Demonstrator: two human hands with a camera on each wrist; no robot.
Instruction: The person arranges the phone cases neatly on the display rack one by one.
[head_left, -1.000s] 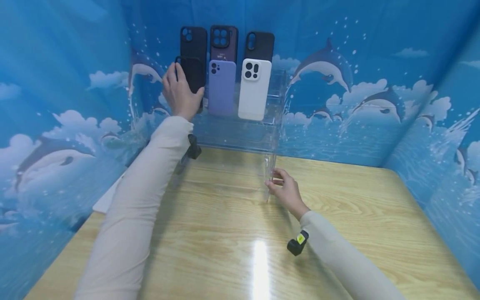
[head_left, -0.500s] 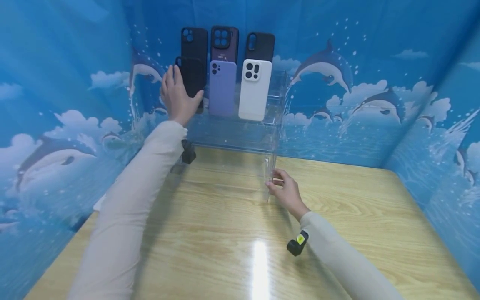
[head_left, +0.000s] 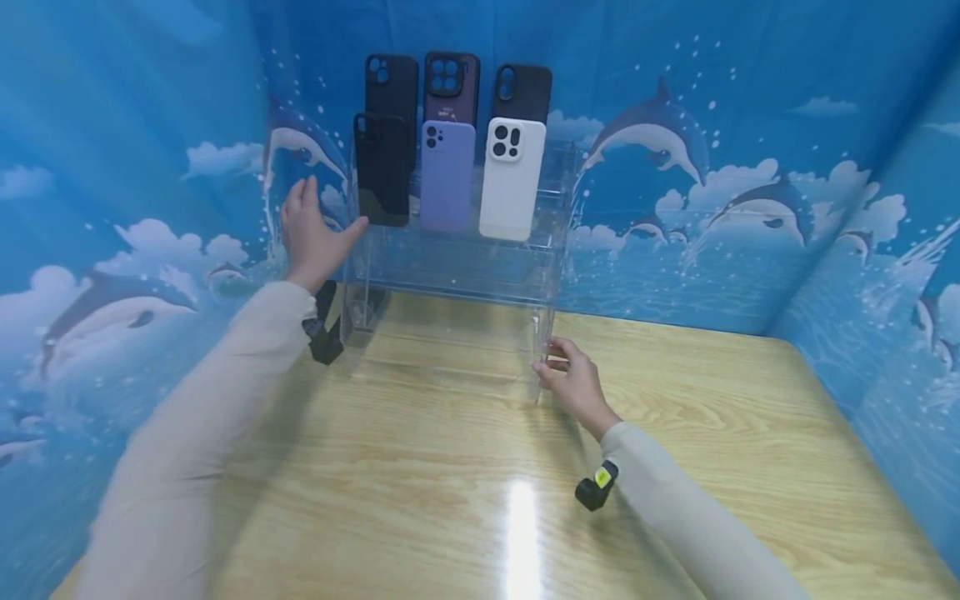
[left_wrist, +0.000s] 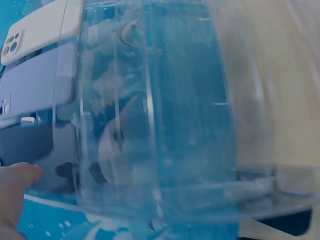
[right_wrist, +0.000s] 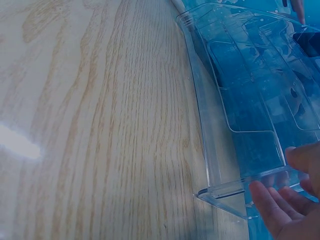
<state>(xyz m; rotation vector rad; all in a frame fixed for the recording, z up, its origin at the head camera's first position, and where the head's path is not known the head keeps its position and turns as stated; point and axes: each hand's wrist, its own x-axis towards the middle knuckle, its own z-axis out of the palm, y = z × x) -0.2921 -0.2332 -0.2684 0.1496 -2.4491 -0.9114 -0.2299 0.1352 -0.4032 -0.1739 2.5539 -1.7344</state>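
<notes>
A clear plastic display stand [head_left: 457, 275] with stepped shelves stands on the table. On a front shelf lean a black phone case [head_left: 382, 179], a purple phone case [head_left: 447, 179] and a white phone case [head_left: 512, 183]. My left hand [head_left: 315, 237], fingers spread and holding nothing, is just left of the black case; in the left wrist view, its thumb [left_wrist: 27, 174] overlaps that case's lower part. My right hand [head_left: 576, 387] grips the stand's right side panel low down, thumb on one side and fingers [right_wrist: 270, 205] on the other in the right wrist view.
Behind the front row stand a black case [head_left: 393, 83], a dark purplish case [head_left: 455, 87] and another black case [head_left: 522, 93]. A blue dolphin-print curtain [head_left: 637, 250] hangs around the wood-grain table [head_left: 712, 392]. Glare shows near the front.
My left hand has let go of the front black phone case and moved left and down, leaving the case leaning on the shelf. My right hand has stayed in place.
</notes>
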